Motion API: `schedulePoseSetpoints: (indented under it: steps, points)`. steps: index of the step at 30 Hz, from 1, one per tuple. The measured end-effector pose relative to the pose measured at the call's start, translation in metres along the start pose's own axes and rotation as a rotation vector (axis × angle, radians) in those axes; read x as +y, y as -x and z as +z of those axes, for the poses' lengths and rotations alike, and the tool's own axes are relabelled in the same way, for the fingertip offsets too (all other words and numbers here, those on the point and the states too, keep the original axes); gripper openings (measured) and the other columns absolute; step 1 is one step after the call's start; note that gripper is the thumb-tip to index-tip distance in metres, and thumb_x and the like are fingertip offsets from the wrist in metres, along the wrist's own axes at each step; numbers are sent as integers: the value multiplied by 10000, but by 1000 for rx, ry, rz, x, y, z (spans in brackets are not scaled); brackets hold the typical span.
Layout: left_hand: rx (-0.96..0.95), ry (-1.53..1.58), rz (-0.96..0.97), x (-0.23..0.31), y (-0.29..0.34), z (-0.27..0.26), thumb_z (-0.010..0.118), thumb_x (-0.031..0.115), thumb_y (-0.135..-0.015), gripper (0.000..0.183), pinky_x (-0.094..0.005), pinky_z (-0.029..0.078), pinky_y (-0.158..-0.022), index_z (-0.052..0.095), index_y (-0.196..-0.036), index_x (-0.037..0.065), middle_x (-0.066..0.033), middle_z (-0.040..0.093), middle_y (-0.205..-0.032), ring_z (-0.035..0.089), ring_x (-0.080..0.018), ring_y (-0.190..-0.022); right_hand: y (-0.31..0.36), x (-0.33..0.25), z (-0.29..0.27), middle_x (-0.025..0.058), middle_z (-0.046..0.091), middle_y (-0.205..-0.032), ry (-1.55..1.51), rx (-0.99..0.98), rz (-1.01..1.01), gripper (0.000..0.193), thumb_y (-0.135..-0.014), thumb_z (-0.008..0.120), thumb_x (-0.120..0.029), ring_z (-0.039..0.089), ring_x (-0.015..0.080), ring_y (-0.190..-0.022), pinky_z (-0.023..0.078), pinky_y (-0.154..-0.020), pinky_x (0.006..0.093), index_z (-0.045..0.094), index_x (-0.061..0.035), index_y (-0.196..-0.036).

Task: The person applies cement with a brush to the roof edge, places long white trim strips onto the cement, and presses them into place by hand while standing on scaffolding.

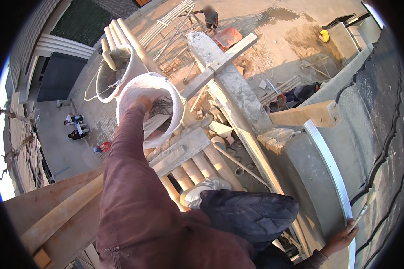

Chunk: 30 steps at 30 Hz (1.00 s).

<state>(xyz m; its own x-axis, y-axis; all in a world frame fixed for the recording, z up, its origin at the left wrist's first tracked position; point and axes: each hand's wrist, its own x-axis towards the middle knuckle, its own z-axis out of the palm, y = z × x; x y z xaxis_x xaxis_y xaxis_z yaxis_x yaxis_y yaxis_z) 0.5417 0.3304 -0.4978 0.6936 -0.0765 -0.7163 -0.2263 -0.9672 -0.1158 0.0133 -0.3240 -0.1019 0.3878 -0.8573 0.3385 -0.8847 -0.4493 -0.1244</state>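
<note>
My left hand [141,105] reaches down inside a white bucket [182,117]; its fingers are hidden, so I cannot tell what they touch. Thin dark pieces resembling nails [162,109] and a flat pale piece [155,125] lie in that bucket. On the far right, my right hand [341,237] is closed round a slender brush-like tool [365,210] with a pale tip. That hand lies over a long silvery straightedge [330,163], which leans along the grey rendered wall [300,166]; whether it also grips the straightedge is unclear.
A second bucket [104,83] stands behind the first. Bamboo poles and boards [184,157] form a platform under my shoe [206,188], high above the ground. A timber beam [220,67] crosses a concrete ledge [242,92]. Dark roof tiles [386,130] rise at right. Several people are below.
</note>
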Motion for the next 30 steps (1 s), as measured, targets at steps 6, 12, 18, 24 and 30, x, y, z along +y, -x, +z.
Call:
schedulePoseSetpoints:
  steps: [6, 12, 18, 24, 30]
  points:
    - [9, 176, -228, 7, -14, 38, 640, 224, -915, 307, -445, 525, -979, 755, -1134, 42, -206, 711, -1204, 688, -362, -1113, 0, 4, 1, 113, 720, -997, 16, -7, -48, 422, -1086, 495, -397, 674, 252, -957, 498, -859, 374, 703, -31, -1073]
    - [-331, 278, -13, 11, -9, -7, 712, 178, -901, 325, -434, 530, -993, 739, -1201, 55, -173, 724, -1207, 688, -352, -1142, 0, 7, 7, 118, 740, -1004, -22, 20, -43, 406, -1094, 490, -370, 688, 250, -963, 503, -872, 365, 703, -24, -1084]
    - [-63, -129, -45, 23, 37, -20, 666, 194, -950, 294, -437, 543, -942, 739, -1200, 57, -146, 747, -1159, 728, -320, -1035, -2, 9, 5, 126, 715, -1022, -25, -13, -25, 449, -1096, 482, -386, 668, 249, -1002, 499, -901, 377, 694, 9, -1075]
    - [-194, 319, -236, 35, 14, -14, 644, 344, -932, 389, -438, 541, -877, 744, -1171, 54, -123, 756, -1097, 731, -287, -976, -3, 10, 5, 118, 719, -1009, -3, -3, -69, 440, -1096, 484, -382, 667, 241, -987, 492, -895, 369, 702, -1, -1068]
    - [-284, 503, -315, 43, 20, -23, 638, 348, -942, 422, -397, 514, -982, 717, -1239, 59, -141, 704, -1230, 675, -290, -1128, -4, 8, 5, 117, 722, -1005, 14, -2, -41, 435, -1095, 487, -383, 667, 246, -979, 491, -894, 367, 705, -8, -1063]
